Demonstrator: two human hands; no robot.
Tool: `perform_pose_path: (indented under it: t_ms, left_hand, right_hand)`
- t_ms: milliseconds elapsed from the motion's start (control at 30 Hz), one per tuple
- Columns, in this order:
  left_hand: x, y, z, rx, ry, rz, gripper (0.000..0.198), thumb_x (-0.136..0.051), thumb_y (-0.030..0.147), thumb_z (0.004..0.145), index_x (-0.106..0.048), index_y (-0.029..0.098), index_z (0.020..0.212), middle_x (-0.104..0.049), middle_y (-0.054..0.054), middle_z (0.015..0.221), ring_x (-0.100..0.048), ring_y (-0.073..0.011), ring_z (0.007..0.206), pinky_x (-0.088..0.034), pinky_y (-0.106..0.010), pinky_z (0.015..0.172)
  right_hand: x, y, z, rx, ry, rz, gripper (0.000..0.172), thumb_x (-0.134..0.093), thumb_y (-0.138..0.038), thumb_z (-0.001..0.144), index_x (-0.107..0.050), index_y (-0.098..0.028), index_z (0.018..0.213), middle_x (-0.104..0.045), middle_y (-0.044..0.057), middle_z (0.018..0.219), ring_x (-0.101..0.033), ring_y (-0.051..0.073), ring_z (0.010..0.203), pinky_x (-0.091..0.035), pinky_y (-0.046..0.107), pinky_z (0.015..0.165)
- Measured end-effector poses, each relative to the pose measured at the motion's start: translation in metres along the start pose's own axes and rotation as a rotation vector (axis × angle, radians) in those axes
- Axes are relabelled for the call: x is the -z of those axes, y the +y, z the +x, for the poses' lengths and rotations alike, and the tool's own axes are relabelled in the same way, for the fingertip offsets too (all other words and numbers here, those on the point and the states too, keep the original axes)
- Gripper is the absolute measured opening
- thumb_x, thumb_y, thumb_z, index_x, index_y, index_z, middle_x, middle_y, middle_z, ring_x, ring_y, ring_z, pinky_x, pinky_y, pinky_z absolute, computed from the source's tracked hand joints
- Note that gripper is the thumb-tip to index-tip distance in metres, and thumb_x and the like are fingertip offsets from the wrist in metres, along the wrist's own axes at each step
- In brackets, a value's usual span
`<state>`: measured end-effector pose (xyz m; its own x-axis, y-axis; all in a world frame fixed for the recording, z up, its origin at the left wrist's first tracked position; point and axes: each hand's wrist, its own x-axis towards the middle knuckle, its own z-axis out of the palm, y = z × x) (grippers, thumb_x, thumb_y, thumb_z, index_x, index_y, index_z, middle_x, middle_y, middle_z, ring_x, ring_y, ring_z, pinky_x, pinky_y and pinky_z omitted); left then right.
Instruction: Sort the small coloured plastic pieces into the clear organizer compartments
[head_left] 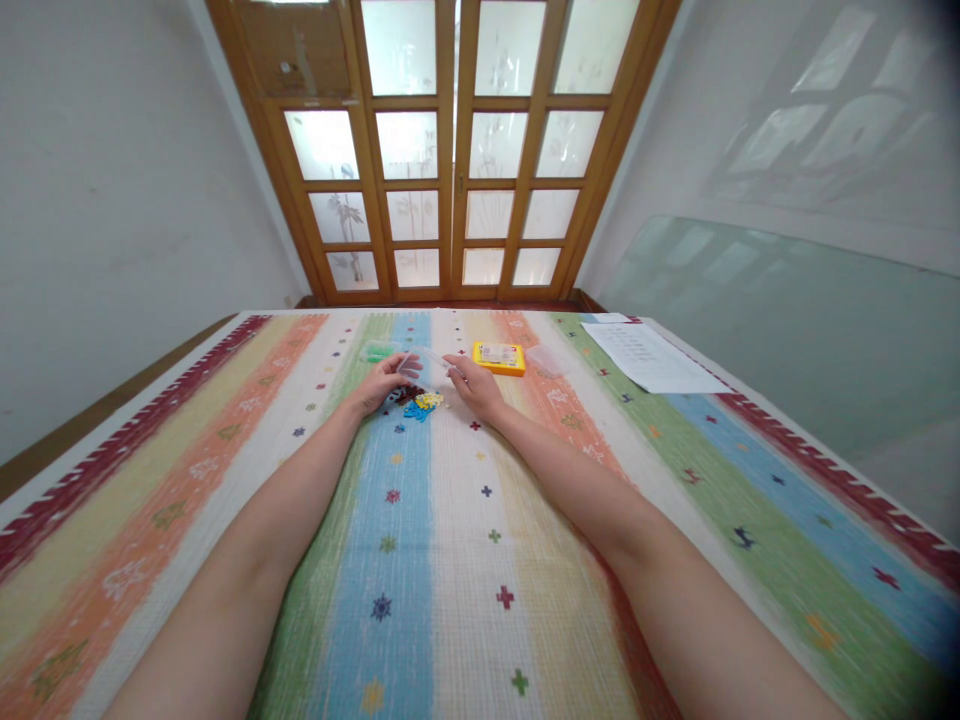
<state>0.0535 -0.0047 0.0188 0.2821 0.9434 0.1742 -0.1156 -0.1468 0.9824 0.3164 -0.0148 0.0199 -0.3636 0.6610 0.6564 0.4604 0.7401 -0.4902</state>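
Between my two hands is a clear plastic box (426,369), tilted above the tablecloth. My left hand (384,383) grips its left side, fingers showing through the clear wall. My right hand (475,386) pinches its right edge. Just below the box lies a loose pile of small pieces: blue pieces (418,411), pale yellow pieces (430,400) and dark brown pieces (409,394). They look like small building bricks, too small to make out singly. Part of the pile is hidden behind my left hand and the box.
A yellow box (499,358) with a pale label lies right of my hands, beside a clear plastic tray or lid (549,361). Behind my left hand is a clear container with green contents (380,352). Printed paper (654,357) lies at the right on the striped tablecloth (465,560).
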Motion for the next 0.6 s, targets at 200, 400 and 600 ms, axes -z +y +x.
perform_pose_path:
  t_ms: [200,400,600]
  left_hand:
    - [-0.009,0.002,0.001,-0.007,0.008,-0.003,0.073,-0.074,0.015,0.066,-0.062,0.022,0.138,-0.072,-0.008,0.118,-0.069,-0.0200,0.098,-0.056,-0.033,0.084]
    - [-0.016,0.005,0.000,0.009,-0.021,-0.051,0.081,-0.075,0.015,0.068,-0.055,0.024,0.146,-0.072,-0.008,0.119,-0.072,-0.0181,0.092,-0.059,-0.034,0.086]
    - [-0.022,0.006,-0.001,0.019,-0.033,-0.081,0.080,-0.075,0.015,0.070,-0.053,0.022,0.146,-0.071,-0.009,0.120,-0.073,-0.0180,0.091,-0.060,-0.032,0.083]
  right_hand:
    - [-0.003,0.004,0.000,-0.005,-0.009,-0.012,0.042,-0.040,-0.037,0.108,-0.058,-0.025,0.144,-0.066,0.010,0.140,-0.062,0.025,0.128,-0.049,0.044,0.110]
    - [-0.003,0.006,0.000,0.006,-0.029,-0.013,0.046,-0.040,-0.033,0.108,-0.051,-0.027,0.151,-0.062,0.010,0.145,-0.058,0.025,0.133,-0.047,0.047,0.113]
    - [-0.002,0.002,0.000,0.020,-0.080,-0.014,0.052,-0.045,-0.037,0.107,-0.042,-0.027,0.158,-0.056,0.012,0.151,-0.054,0.026,0.138,-0.046,0.048,0.114]
